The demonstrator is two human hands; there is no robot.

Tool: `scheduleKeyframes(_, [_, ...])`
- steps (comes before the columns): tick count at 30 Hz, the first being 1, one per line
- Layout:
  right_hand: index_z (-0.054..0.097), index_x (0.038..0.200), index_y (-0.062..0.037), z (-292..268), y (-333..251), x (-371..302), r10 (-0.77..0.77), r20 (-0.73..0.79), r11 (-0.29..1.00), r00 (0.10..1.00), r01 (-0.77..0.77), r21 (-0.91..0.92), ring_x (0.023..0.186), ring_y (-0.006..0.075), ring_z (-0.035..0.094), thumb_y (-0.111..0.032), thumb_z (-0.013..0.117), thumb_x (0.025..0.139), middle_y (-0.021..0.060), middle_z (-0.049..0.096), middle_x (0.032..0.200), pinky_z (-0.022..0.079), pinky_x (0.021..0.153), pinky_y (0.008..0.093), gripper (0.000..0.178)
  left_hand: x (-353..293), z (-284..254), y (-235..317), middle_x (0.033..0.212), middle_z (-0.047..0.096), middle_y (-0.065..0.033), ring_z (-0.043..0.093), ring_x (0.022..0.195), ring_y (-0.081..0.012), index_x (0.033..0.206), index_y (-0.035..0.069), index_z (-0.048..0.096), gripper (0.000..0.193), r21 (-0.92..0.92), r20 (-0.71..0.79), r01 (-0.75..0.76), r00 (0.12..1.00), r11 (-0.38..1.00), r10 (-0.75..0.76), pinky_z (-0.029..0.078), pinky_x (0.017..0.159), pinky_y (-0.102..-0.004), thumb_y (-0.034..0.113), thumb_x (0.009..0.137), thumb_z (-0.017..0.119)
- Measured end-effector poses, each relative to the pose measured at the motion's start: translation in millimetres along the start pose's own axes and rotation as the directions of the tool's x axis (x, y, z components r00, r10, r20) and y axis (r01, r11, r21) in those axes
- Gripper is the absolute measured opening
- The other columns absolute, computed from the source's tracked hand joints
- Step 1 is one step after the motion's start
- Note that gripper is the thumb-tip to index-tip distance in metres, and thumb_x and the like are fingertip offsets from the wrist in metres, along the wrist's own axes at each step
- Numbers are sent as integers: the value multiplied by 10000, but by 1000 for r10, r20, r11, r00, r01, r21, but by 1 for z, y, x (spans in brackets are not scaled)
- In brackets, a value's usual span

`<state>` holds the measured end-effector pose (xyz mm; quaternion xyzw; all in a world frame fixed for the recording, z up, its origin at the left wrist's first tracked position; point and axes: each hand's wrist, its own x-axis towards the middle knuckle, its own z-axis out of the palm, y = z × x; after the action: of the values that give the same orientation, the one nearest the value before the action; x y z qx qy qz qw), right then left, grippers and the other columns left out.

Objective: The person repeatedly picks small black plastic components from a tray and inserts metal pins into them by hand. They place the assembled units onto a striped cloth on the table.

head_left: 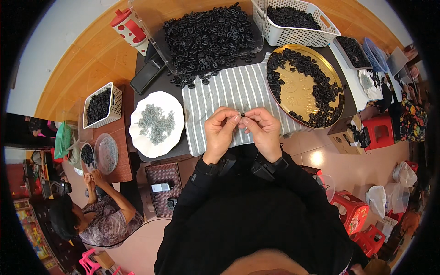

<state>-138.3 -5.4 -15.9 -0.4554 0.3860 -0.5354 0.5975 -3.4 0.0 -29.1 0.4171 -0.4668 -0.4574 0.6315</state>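
Observation:
Over the near edge of a grey-and-white striped cloth (229, 87), my left hand (220, 130) and my right hand (263, 130) meet fingertip to fingertip. Both are closed in a pinch on one small black plastic piece (242, 115), mostly covered by the fingers. To the left, a white scalloped plate (158, 150) bears a heap of small grey metal pieces (156, 121), too fine to make out. On the right lies a round gold tray (298, 87) with black oval pieces (325, 87) around its inside. Similar black pieces (208, 36) fill a clear bin behind the cloth.
A phone (147, 74) and a red-and-white spotted cup (130, 30) stand at the back left. A white basket (305, 36) of black pieces is at the back right. Another person (107, 215) works at a side table on the left. Red stools (350, 213) stand at lower right.

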Motion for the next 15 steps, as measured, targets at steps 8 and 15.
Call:
scheduleKeyframes(8, [650,940,14,-21,-35,22,-430,414,584,802,597,-550,799,251,619,38,635,806,113,596,889,482,668,314,137,-3,6,11,686,569,-44,530,579,-109,815,-25,623,62,301,74,-30,997,953,8,412,526,-250,-10,871,600])
scheduleKeyframes(15, [599,876,10,-27,-32,21,-430,516,431,741,671,-603,767,327,579,50,608,753,136,551,832,467,654,398,130,-2,6,10,702,577,-41,518,545,-86,838,-25,625,66,193,101,123,984,974,-144,401,494,-234,-36,878,574])
